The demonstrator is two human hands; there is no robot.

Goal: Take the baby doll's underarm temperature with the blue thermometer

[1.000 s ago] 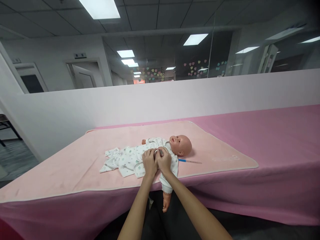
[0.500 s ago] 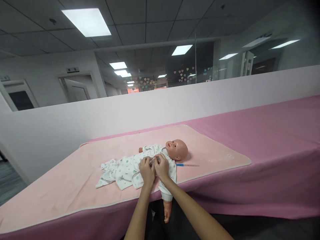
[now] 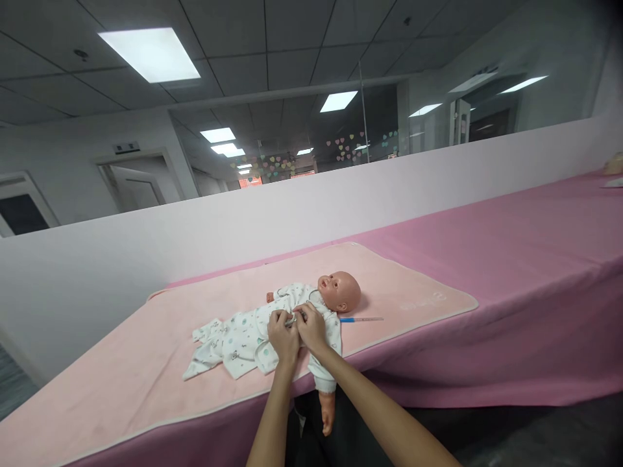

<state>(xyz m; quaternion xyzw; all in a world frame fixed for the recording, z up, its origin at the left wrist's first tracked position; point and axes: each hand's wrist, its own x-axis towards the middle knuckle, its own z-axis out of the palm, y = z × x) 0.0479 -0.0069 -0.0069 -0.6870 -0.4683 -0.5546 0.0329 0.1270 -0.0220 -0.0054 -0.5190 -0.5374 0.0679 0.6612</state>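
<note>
A baby doll (image 3: pixel 341 291) lies on its back, head to the right, one arm hanging over the table's front edge. It wears a white patterned baby outfit (image 3: pixel 242 332). At the chest, my left hand (image 3: pixel 283 333) and my right hand (image 3: pixel 310 326) are close together, fingers closed on the front of the outfit. A small bit of fabric shows between the fingertips; whether a fastener is there cannot be made out. Just right of the doll's shoulder lies a thin thermometer (image 3: pixel 361 320) with a blue end.
Under the doll is a light pink mat (image 3: pixel 156 363) over a pink tablecloth (image 3: pixel 511 259). A low white wall (image 3: pixel 272 224) with glass above runs along the back. Small objects (image 3: pixel 614 165) sit at the far right end.
My view has turned slightly right. Both hands stay at the doll's chest, with the fingers shifting a little on the fabric.
</note>
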